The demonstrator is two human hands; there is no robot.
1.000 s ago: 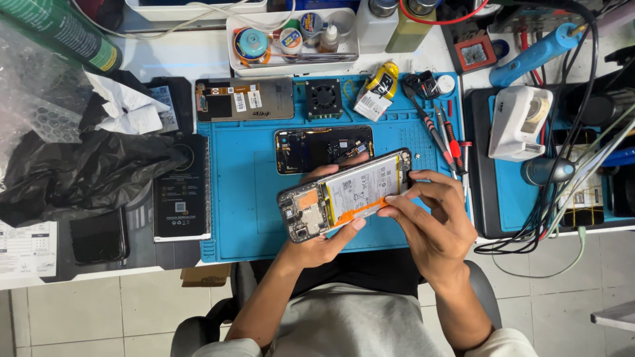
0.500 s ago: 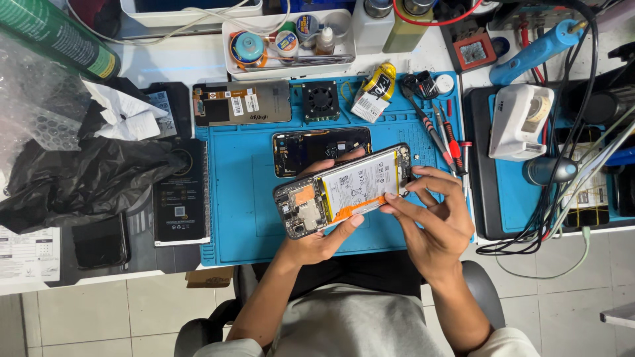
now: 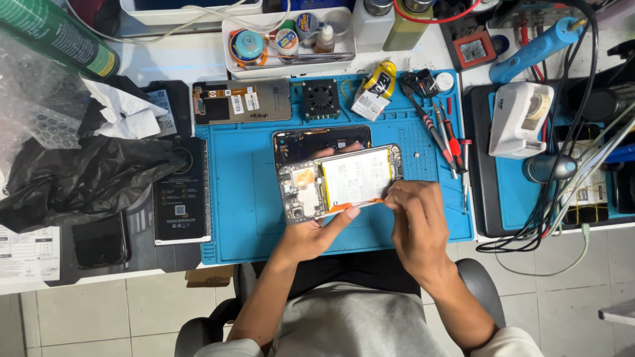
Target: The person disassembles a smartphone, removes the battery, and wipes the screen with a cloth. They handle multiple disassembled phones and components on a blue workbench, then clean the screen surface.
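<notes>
The left hand (image 3: 311, 233) is cradling an opened phone (image 3: 340, 182) from underneath, thumb lying along its near edge and fingertips curling over the far edge. The phone is sitting tilted above the middle of the blue work mat (image 3: 245, 198), back cover off, with a pale battery (image 3: 356, 177) filling its centre and a circuit board (image 3: 299, 192) showing at its 9 o'clock end.

The right hand (image 3: 418, 221) is resting at the phone's 4 o'clock corner, fingers bunched and pressing on an orange strip (image 3: 350, 205) along the lower edge of the battery; whether they are actually pinching it is hard to tell, since the knuckles are hiding the tips.

Just behind the phone, at 12 o'clock, a dark glossy phone panel (image 3: 317, 140) is lying flat on the mat. Further toward 11 o'clock a grey back cover (image 3: 241, 101) is lying beside a small black fan (image 3: 321, 99). At 2 o'clock from the phone, red-handled screwdrivers (image 3: 450, 139) are lying on the mat. At 9 o'clock, well apart, a crumpled black plastic bag (image 3: 79, 175) is spreading over the bench.
</notes>
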